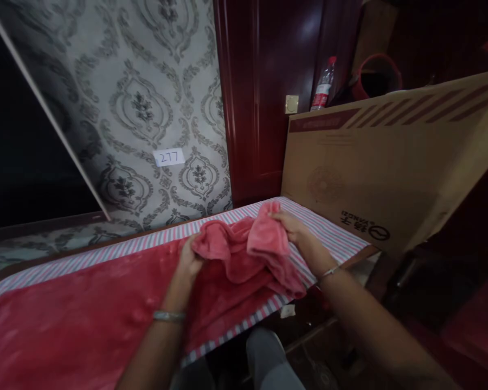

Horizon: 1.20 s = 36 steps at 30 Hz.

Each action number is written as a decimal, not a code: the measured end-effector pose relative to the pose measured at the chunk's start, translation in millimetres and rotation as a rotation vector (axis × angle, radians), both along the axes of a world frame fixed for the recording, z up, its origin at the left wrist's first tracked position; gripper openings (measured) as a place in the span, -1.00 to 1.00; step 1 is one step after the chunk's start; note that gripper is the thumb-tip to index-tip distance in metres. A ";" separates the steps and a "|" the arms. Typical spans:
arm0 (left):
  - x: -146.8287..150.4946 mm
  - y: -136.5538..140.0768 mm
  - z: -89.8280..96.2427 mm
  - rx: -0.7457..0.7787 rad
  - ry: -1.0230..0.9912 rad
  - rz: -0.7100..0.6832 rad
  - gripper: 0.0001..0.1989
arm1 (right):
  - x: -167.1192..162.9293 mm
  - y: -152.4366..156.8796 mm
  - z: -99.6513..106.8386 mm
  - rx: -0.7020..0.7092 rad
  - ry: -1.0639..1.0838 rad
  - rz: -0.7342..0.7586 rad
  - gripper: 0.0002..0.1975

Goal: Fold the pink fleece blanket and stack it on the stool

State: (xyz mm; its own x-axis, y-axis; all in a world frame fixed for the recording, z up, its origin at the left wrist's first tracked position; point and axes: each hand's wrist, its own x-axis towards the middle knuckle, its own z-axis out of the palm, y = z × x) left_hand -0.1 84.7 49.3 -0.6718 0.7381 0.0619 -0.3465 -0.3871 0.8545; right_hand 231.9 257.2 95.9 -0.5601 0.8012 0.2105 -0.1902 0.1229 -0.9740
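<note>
A pink, grey and white striped cloth (329, 227) lies beneath the hands. Lengthwise along it, a red plush blanket (85, 309) extends leftward from its bunched end, gripped between closed left hand (190, 255) and pinching right hand (289, 224).

Home, prob. a living rm or bdrm: grey damask wallpaper (140, 105), big flat-scrn TV (28, 135) at L, glossy dk-red wood panelling (268, 97) w/ a sm. switch plate (291, 104), striped cloth (329, 227) on the desk (361, 255), plush red blanket (85, 314) spread over it.
</note>
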 end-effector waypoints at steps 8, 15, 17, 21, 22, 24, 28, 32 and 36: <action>81.0 -38.3 -74.9 0.059 -0.035 0.055 -0.43 | -31.8 -95.9 -122.6 -0.130 0.348 0.115 -0.32; 79.1 -45.4 -96.9 -0.048 0.144 0.371 -0.55 | -22.9 -105.0 -154.3 0.159 0.069 -0.029 -0.13; 81.5 -46.7 -96.2 -0.071 0.191 0.431 -0.60 | -24.6 -110.9 -155.4 0.172 0.028 -0.041 -0.27; 88.3 -51.5 -91.2 -0.126 0.330 0.505 -0.70 | -26.3 -124.1 -137.6 0.199 -0.012 -0.160 -0.57; 89.6 -52.6 -89.8 -0.135 0.364 0.506 -0.70 | -26.3 -125.7 -128.8 0.240 -0.025 -0.212 -0.61; 91.4 -54.1 -88.0 -0.133 0.398 0.494 -0.68 | -27.6 -126.3 -108.5 0.357 -0.069 -0.312 -0.69; 91.7 -54.4 -89.6 -0.085 0.356 0.402 -0.64 | -42.0 -124.4 -76.3 0.552 -0.206 -0.257 -0.73; 89.6 -54.0 -94.3 -0.044 0.320 0.291 -0.63 | -58.0 -130.9 -80.6 0.364 -0.081 0.061 -0.56; 89.8 -54.0 -95.7 -0.023 0.317 0.274 -0.61 | -52.8 -141.1 -109.1 0.402 0.044 0.035 -0.62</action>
